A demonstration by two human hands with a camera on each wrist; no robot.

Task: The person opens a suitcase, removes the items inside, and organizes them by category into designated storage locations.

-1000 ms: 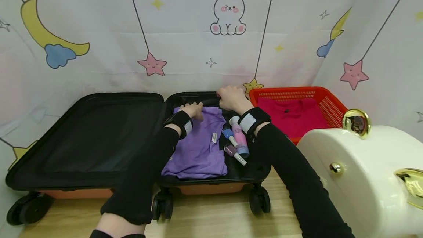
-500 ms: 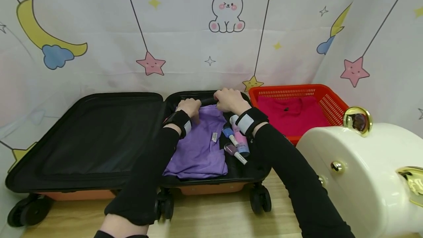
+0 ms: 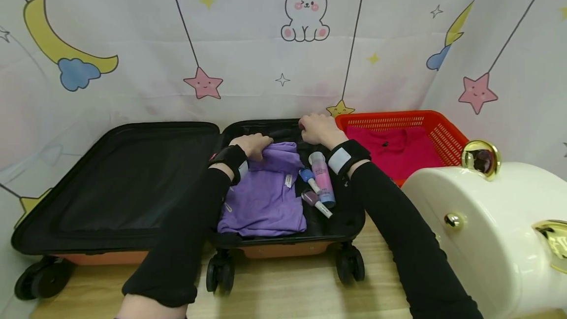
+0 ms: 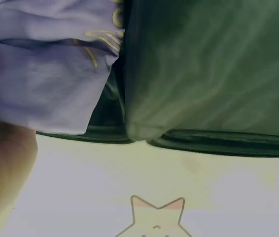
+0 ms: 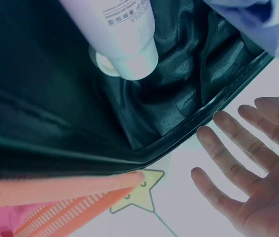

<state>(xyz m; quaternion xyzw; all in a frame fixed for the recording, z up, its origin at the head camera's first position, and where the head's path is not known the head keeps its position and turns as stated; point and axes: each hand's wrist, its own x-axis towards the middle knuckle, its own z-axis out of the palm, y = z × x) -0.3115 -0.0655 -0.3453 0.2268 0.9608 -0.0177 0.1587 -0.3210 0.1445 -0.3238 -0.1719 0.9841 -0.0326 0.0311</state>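
Observation:
A purple garment [image 3: 266, 210] with a small white tag lies in the right half of the open black-lined suitcase [image 3: 292, 241]. My left hand [image 3: 251, 145] grips its far left part, and the far end is raised and bunched; in the left wrist view, yellow print shows on the cloth beside the hand [image 4: 6, 168]. My right hand [image 3: 321, 129] is over the suitcase's far right rim; the right wrist view shows its fingers [image 5: 233, 168] spread apart, holding nothing. Right of the garment lie a pink-and-blue bottle [image 3: 323, 181], a blue-capped small bottle [image 3: 308, 179] and a purple nail polish bottle [image 3: 315, 203].
The suitcase's other half [image 3: 119, 181] lies open on the left. A red basket [image 3: 447, 137] with a red folded garment [image 3: 396, 146] stands at the right. In front of it is a white rounded box [image 3: 469, 220] with gold fittings. A printed curtain [image 3: 248, 28] hangs behind.
The left hand first lay over the garment's far end, then took hold and lifted it, bunching the cloth toward me. My right hand has shifted slightly right, away from the garment.

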